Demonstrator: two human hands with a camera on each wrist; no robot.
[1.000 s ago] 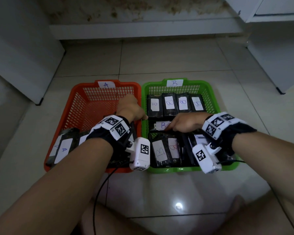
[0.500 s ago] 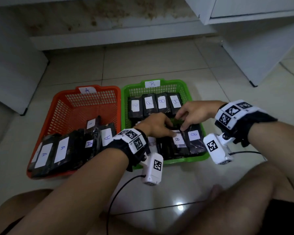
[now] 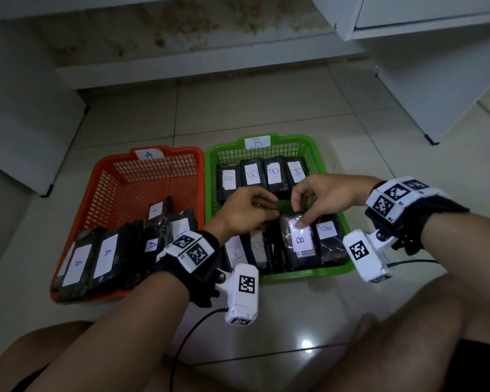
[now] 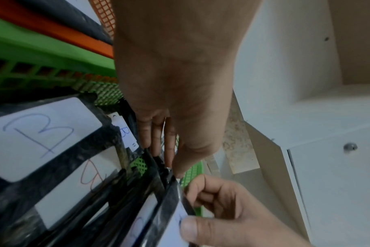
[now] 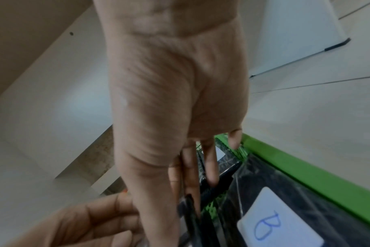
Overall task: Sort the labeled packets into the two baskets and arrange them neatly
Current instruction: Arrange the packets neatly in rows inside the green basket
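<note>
An orange basket (image 3: 102, 165) tagged A holds several black packets with A labels (image 3: 105, 256) at its near end. Beside it on the right, a green basket (image 3: 309, 274) tagged B has a far row of B packets (image 3: 252, 174) and a near row. My left hand (image 3: 269, 210) and right hand (image 3: 300, 219) meet at the far edge of one B packet (image 3: 300, 244) in the near row. In the left wrist view my left hand (image 4: 169, 163) pinches that edge. My right hand (image 4: 192, 217) grips the packet with its thumb on the label. Another B packet (image 5: 270, 225) lies just right of it.
White cabinets stand on the tiled floor at the left (image 3: 17, 123) and right (image 3: 436, 80), with a low ledge (image 3: 195, 66) behind the baskets. My bare legs (image 3: 408, 335) lie close in front of the baskets. A black cable (image 3: 187, 343) trails from my left wrist.
My left hand has moved from the divide between the baskets into the green one, joining the right hand on the B packet. The packet has gone from mid-basket to the near row.
</note>
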